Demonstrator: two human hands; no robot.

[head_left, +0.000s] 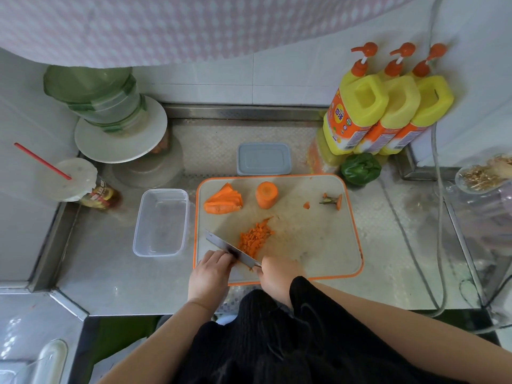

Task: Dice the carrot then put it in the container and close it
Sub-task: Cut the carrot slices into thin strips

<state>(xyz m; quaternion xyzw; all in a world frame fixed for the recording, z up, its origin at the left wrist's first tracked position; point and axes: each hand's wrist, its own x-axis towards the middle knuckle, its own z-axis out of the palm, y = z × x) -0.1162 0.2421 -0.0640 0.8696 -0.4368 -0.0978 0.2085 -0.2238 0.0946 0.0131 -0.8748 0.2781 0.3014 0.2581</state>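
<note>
Right hand (279, 273) grips the knife (232, 249) handle, left hand (212, 268) curls over whatever's under the blade, can't see it. Diced carrot (256, 237) heaped just past, uncut chunks (243, 196) further back, open container (160, 221) waiting beside the board (318, 231), lid (263, 159) parked behind.

Stainless steel bench (388, 245) with embossed surface and raised rear lip, set into a corner. White tiled wall (277, 79) behind and to both sides. Pink dotted curtain (194, 26) hangs across the top. Grey cable (436, 189) runs down the right wall. Even daylight, soft shadows.
</note>
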